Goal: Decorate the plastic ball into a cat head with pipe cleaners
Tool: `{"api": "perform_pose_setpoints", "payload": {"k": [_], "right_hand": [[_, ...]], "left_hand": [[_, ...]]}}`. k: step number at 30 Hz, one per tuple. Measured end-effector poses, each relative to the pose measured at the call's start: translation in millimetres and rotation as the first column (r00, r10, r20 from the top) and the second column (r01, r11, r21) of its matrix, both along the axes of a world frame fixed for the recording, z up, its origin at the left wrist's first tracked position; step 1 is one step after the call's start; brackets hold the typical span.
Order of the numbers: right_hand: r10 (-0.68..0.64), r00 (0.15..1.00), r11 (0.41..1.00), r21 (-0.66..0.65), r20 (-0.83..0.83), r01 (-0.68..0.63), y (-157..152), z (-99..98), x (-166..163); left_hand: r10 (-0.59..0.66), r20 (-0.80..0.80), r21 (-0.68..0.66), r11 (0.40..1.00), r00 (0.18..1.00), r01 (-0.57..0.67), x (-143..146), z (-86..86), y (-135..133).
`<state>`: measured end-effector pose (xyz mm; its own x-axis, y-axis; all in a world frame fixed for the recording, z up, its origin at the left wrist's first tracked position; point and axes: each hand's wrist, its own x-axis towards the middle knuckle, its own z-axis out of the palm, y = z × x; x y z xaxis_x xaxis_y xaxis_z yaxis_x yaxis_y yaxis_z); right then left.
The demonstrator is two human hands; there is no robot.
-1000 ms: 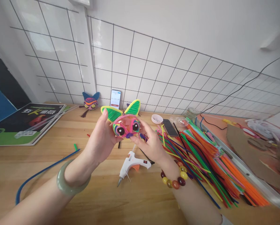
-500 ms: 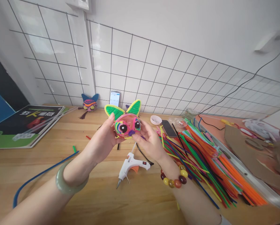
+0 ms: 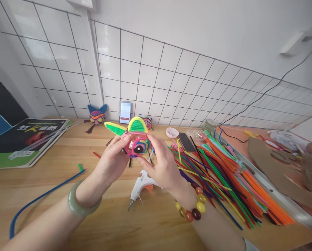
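Both my hands hold up a small pipe-cleaner animal head [image 3: 136,142] above the wooden table [image 3: 67,160]. It is pink and rainbow-striped, with green-and-yellow ears and a black eye, and it is turned sideways. My left hand [image 3: 111,162] grips its left and back side, with a jade bangle on that wrist. My right hand [image 3: 162,164] cups its right and lower side, fingers curled round it; a beaded bracelet sits on that wrist. A white hot glue gun [image 3: 142,184] lies on the table just below my hands.
A big heap of coloured pipe cleaners [image 3: 224,170] fills the right. A blue-eared craft head [image 3: 96,116], a standing phone [image 3: 125,112], a flat phone [image 3: 186,142], a small white dish [image 3: 172,132] and books [image 3: 28,137] lie around. A long blue pipe cleaner [image 3: 41,198] curves at left.
I have turned the craft head from facing me to sideways, so only one eye shows. My hands have shifted slightly down and right, and my right hand now covers more of it.
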<state>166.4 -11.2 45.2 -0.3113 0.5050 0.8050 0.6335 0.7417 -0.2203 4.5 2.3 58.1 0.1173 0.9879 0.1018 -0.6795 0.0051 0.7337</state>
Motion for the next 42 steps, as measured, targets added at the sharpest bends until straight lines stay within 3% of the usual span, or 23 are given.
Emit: {"api": "perform_pose_setpoints", "payload": {"k": [4,11,19,25,34,42], "right_hand": [[0.014,1.000,0.999,-0.031,-0.027,-0.015,6,-3.6,1],[0.077,0.991,0.993,-0.085,-0.114,-0.087,14,-6.7,7],[-0.010,0.998,1.000,-0.003,0.063,0.010,8,-11.0,-2],[-0.020,0.994,1.000,-0.004,0.110,0.020,6,-13.8,-3],[0.172,0.978,0.953,-0.230,-0.120,-0.196,7,3.1,9],[0.105,0.975,0.975,-0.172,-0.194,-0.140,6,11.1,14]], "left_hand": [[-0.004,0.018,-0.012,1.000,1.000,0.005,3,4.8,-2],[-0.025,-0.043,0.087,0.996,0.999,0.029,5,7.5,-6],[0.050,-0.072,0.017,0.999,0.996,-0.048,7,-0.3,-4],[0.050,-0.002,-0.070,0.996,0.999,-0.050,7,-5.9,1],[0.066,0.079,-0.132,0.990,0.995,-0.055,3,-1.5,7],[0.071,-0.005,-0.138,0.988,0.997,-0.071,5,-8.0,7]]}}
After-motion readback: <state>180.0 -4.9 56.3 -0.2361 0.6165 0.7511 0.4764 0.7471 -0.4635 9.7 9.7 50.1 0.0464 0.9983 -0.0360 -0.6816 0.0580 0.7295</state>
